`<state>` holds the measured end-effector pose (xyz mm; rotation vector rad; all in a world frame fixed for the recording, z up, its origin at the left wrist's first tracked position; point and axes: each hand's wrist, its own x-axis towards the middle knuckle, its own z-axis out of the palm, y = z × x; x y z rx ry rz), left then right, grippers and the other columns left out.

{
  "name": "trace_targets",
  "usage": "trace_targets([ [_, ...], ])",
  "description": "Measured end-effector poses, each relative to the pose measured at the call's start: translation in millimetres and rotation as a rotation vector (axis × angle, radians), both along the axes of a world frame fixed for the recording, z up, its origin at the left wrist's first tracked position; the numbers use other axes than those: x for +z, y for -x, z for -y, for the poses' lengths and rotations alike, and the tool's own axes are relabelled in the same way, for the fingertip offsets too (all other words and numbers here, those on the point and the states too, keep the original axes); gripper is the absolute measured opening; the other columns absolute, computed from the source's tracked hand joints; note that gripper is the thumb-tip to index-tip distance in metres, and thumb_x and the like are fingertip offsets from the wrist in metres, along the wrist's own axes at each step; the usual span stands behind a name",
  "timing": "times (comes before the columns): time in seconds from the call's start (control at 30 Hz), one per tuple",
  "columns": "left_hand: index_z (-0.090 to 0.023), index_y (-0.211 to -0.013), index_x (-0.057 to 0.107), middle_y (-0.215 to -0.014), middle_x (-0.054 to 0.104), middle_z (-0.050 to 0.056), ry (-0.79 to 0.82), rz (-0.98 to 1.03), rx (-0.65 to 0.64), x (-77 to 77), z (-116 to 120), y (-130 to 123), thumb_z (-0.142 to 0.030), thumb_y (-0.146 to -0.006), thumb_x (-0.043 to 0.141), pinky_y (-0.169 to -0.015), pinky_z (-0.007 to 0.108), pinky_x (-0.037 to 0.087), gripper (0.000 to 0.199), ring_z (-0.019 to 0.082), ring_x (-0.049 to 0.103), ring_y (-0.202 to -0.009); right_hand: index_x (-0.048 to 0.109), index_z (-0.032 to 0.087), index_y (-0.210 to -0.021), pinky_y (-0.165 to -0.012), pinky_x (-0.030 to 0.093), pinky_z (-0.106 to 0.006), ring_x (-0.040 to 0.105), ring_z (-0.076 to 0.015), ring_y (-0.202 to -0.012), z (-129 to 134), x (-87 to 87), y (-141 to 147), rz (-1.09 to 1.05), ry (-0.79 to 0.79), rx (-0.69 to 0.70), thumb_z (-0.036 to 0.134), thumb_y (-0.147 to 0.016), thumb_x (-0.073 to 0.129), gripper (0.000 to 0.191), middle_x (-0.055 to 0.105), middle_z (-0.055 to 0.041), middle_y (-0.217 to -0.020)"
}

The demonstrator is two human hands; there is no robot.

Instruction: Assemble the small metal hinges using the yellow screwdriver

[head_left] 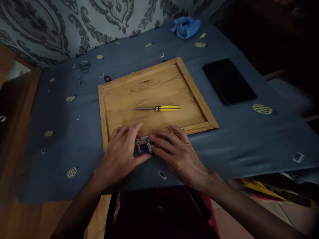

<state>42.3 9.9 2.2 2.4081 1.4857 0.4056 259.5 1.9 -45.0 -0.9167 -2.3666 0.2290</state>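
Observation:
A framed wooden panel (149, 88) lies flat on the cloth-covered table. At its near edge is a small silver metal fitting (144, 141) with two curved arms; its exact kind is unclear. My left hand (121, 149) curls around the fitting's left side, thumb by the lower arms and fingers above the panel edge. From the right, my right hand (176, 152) has its fingertips closed on the fitting, partly covering it. A screwdriver (167, 108) with a yellow and black handle rests across the middle of the panel, touched by neither hand.
A black tablet-like slab (229, 81) lies right of the panel. Behind it is a crumpled blue cloth (185, 27). Small metallic or clear pieces (83, 66) sit at the back left. A dark metal loop (107, 78) sticks out at the panel's far edge. Patterned fabric (99, 23) borders the table's back.

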Motion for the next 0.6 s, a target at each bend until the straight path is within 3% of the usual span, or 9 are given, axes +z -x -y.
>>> trace_targets([
  [0.43, -0.024, -0.144, 0.039, -0.119, 0.068, 0.008, 0.000, 0.034, -0.024, 0.1, -0.8, 8.9, -0.038, -0.078, 0.085, -0.100, 0.047, 0.052, 0.081, 0.029, 0.065, -0.111, 0.069, 0.021, -0.116, -0.112, 0.039, -0.058, 0.058, -0.0261, -0.126, -0.8, -2.7, -2.4, 0.018, -0.014, 0.011, 0.014, -0.102, 0.050, 0.025, 0.073, -0.0061, -0.131],
  [0.6, -0.027, -0.140, 0.046, -0.119, 0.070, 0.006, -0.003, 0.095, 0.059, 9.6, -0.1, 25.9, -0.035, -0.084, 0.078, -0.101, 0.046, 0.052, 0.064, 0.028, 0.065, -0.115, 0.070, 0.021, -0.115, -0.113, 0.039, -0.057, 0.058, -0.0264, -0.126, -1.4, -4.6, -3.2, 0.055, -0.036, 0.008, 0.010, -0.100, 0.050, 0.027, 0.073, -0.0043, -0.132],
])
